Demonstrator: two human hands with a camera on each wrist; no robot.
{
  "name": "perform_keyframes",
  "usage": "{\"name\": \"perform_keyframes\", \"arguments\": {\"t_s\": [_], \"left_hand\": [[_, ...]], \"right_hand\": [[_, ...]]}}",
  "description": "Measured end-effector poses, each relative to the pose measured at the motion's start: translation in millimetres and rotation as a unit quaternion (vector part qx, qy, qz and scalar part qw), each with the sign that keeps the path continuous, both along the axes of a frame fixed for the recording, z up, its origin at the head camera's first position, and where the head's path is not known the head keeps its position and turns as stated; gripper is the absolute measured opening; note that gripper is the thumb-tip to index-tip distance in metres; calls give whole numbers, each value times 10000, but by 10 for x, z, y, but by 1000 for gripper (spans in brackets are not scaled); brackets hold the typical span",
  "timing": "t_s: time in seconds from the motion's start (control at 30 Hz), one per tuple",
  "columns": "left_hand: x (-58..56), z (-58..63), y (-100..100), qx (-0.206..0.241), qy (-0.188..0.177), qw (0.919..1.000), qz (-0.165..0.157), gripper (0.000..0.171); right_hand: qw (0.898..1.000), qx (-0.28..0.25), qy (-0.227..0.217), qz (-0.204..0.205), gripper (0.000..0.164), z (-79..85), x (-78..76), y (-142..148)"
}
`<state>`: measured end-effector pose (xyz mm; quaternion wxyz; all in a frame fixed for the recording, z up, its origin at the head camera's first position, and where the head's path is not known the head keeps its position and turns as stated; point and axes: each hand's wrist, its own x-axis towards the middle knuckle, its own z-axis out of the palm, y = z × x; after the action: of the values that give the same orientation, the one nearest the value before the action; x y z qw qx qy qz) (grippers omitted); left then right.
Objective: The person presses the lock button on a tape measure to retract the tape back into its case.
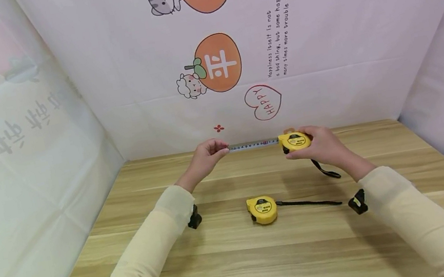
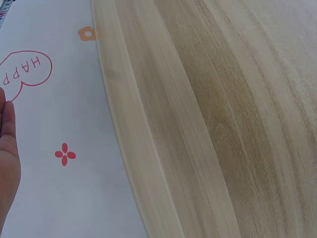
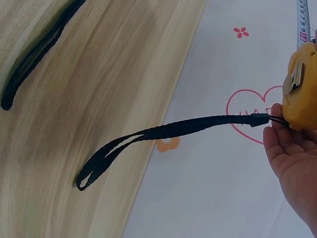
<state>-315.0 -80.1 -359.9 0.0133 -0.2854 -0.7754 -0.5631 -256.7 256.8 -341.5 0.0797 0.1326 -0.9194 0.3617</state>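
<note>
Above the back of the table, my right hand (image 1: 324, 144) grips a yellow tape measure (image 1: 295, 141) by its case. A short length of blade (image 1: 253, 145), marked with numbers, runs out of it to the left. The tip of that blade is pinched between the thumb and fingers of my left hand (image 1: 206, 157). From the case hangs a black wrist strap (image 3: 183, 128). In the left wrist view only the edge of the left hand (image 2: 7, 158) shows. A second yellow tape measure (image 1: 263, 210) lies on the table nearer to me, its black strap (image 1: 309, 202) stretched to the right.
The wooden table (image 1: 237, 274) meets a white printed cloth backdrop (image 1: 143, 98) right behind the hands. Similar cloth walls stand at the left and right. Black wrist cameras (image 1: 358, 202) sit at both cuffs.
</note>
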Motion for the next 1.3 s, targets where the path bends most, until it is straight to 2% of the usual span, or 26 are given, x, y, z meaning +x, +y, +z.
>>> {"name": "perform_keyframes", "arguments": {"t_s": [0.3,0.77,1.3], "left_hand": [[7,11,14,-64,-1,10000,5,18],[28,27,54,-57,-64,10000,-48,15],[45,27,105,-94,-99,9999,-74,18]], "right_hand": [[9999,-67,-66,44,98,8,-9,-33],[9996,-205,-20,196,88,-11,-41,-66],[9997,-147,-31,189,94,-15,-19,-83]]}}
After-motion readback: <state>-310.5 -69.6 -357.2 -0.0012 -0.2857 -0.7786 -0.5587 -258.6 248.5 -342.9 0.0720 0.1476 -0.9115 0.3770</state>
